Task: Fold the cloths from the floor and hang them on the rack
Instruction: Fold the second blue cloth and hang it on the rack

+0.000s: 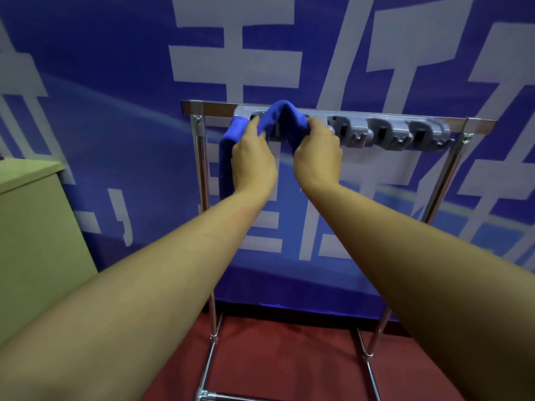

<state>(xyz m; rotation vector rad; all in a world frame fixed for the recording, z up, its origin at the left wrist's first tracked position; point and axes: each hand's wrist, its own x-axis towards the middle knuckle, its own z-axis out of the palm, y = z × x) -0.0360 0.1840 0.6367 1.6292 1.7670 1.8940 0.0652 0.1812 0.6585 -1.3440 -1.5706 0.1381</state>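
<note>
A blue cloth [285, 117] is bunched up against the grey clip strip [388, 133] on the top bar of a chrome rack [443, 180]. My left hand [252, 160] and my right hand [318, 153] both grip this cloth from below, close together, near the strip's left end. A second blue cloth [227, 157] hangs folded at the far left of the strip, partly behind my left hand. The clips to the right hold nothing.
A blue banner with large white characters [115, 111] covers the wall behind the rack. A light green cabinet [31, 215] stands at the left. The floor is red carpet [289, 357], with the rack's chrome base bars [208, 369] on it.
</note>
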